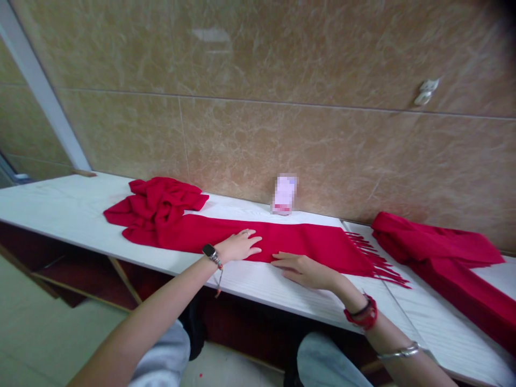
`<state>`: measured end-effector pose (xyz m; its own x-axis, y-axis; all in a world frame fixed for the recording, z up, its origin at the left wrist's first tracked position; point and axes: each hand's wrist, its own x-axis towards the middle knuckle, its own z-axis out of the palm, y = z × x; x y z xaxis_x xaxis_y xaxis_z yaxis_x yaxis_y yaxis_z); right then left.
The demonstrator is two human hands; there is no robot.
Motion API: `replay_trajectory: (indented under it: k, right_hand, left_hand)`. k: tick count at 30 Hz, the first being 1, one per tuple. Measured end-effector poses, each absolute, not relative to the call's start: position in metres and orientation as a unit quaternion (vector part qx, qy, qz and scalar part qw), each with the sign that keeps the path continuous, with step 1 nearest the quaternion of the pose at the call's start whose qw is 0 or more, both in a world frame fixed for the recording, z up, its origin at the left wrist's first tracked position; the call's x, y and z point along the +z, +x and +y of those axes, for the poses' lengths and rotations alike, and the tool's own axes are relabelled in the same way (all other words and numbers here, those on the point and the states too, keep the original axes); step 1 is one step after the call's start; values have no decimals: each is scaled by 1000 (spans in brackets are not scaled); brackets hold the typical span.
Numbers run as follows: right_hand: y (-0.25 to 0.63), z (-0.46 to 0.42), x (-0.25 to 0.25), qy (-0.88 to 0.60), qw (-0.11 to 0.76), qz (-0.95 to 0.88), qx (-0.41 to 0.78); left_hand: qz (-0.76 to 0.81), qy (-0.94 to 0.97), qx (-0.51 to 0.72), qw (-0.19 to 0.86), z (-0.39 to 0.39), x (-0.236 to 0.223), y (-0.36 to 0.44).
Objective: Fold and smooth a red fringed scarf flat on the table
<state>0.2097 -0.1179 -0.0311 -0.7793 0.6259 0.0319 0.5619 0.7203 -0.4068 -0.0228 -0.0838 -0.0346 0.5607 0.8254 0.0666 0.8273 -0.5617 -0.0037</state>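
A red scarf point(318, 242) lies along the white tabletop, its right part flat with a fringe at the end and its left part bunched in a heap. My left hand point(238, 246) rests on the flat part, fingers spread and pointing right; a watch and a beaded bracelet are on that wrist. Close by, my right hand point(307, 270) lies at the scarf's near edge, fingers stretched out to the left, fingertips touching the cloth. Neither hand grips anything. A red band and a silver bangle circle the right forearm.
Another red scarf point(435, 242) lies folded at the right, one length trailing to the near right. A blurred-out upright object point(284, 194) leans by the tiled wall point(250, 140). The white table point(80, 201) has open shelves beneath. A small white hook point(426, 92) is on the wall.
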Motion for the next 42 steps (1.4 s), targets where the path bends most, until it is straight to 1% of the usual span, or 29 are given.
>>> replay_trajectory:
  k: [3, 5, 7, 10, 12, 14, 17, 20, 21, 22, 24, 27, 32, 36, 38, 42]
  right_hand:
    - [204, -103, -26, -391, 180, -890, 153]
    - [197, -90, -27, -446, 218, -862, 104]
    - [187, -79, -32, -486, 198, -849, 62]
    - [175, -70, -45, -525, 87, -846, 39]
    - [172, -69, -51, -520, 7, -854, 27]
    - [171, -71, -55, -499, -40, -866, 2]
    - [173, -73, -56, -491, -42, -870, -25]
    - [174, -74, -54, -490, -46, -870, -33]
    - [174, -74, -54, -486, -52, -872, -35]
    - [174, -74, -54, -482, -59, -873, -36]
    - [173, -73, -54, -483, -63, -873, -34]
    - [173, -71, -57, -506, -46, -861, -26]
    - [173, -71, -60, -521, -28, -853, -19]
    - [173, -73, -57, -509, -32, -860, -19]
    - [173, -72, -57, -507, -35, -861, -19]
    - [173, -71, -59, -512, -39, -858, -16]
  left_hand:
    - [-521, -851, 40, -58, -81, -31, -17]
    - [-533, -838, 64, -99, -78, -26, -16]
    - [-557, -818, 76, -126, -74, -23, -16]
    - [-601, -783, 86, -138, -67, -21, -17]
    - [-621, -766, 96, -139, -64, -18, -17]
    - [-633, -755, 104, -135, -62, -14, -16]
    - [-651, -748, 89, -95, -60, -9, -11]
    - [-629, -777, 10, -1, -55, -12, -2]
    - [-608, -793, -14, 13, -53, -14, 2]
    - [-589, -808, -24, 9, -51, -18, 6]
    - [-571, -820, -13, -38, -46, -24, 11]
    - [-608, -789, 22, -87, -38, -29, 8]
    - [-759, -642, 58, -95, -21, -35, -28]
    - [-790, -612, 20, -41, -21, -44, -39]
    - [-750, -662, -15, -16, -27, -46, -29]
    - [-559, -828, -37, -20, -40, -43, -2]
